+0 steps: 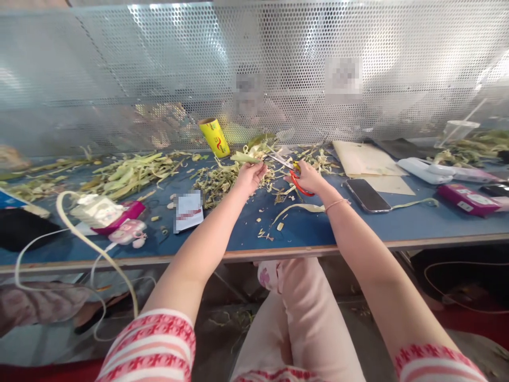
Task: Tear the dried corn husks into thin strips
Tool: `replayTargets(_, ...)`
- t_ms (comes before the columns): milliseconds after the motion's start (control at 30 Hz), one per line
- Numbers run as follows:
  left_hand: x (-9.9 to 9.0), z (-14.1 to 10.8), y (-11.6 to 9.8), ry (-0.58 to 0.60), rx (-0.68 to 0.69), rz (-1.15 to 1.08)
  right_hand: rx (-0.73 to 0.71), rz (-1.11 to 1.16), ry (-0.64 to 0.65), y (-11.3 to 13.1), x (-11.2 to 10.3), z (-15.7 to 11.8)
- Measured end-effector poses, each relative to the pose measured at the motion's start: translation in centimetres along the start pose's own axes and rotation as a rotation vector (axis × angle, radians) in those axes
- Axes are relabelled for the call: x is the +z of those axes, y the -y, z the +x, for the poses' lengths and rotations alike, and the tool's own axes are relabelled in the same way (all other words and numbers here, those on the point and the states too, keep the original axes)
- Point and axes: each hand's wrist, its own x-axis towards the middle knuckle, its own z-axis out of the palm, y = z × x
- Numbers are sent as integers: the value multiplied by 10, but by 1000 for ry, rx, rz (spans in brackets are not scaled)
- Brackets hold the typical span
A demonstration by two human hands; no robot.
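My right hand (310, 178) is closed round the red and yellow handles of a pair of scissors (295, 180). The metal blades point up and left, toward the plant pieces by my other hand. My left hand (251, 179) pinches a pale green plant stalk (244, 158) over a heap of dried plant scraps (214, 183). Exactly where the blades meet the plant is too small to tell. Behind the heap a yellow cardboard tube (215, 138) leans to one side. A pale strip of plant (304, 208) lies below my right wrist.
A perforated metal screen (278, 63) closes off the back of the blue table (238, 239). Left are a stalk pile (127, 172), tissue pack (101, 211), white cable (105, 257) and a phone (189, 210). Right are a dark phone (368, 195), cardboard (366, 159) and a purple box (467, 199).
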Motion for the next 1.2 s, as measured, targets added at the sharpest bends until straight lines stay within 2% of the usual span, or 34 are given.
replayTargets(167,2,-3,1,-11,19,82,-27,-126,53,1,-1,-2)
replayTargets(533,7,-5,2,-14,4,90,-14,-169,72,9,-3,-5)
replayTargets(767,5,-3,6,13,91,132,-47,-230,36,15,-7,-7)
replayTargets(933,5,-2,10,-18,108,150,-20,-258,27,21,-9,-9)
replayTargets(1200,7,-2,12,-74,108,131,-27,-279,23,16,-7,-6)
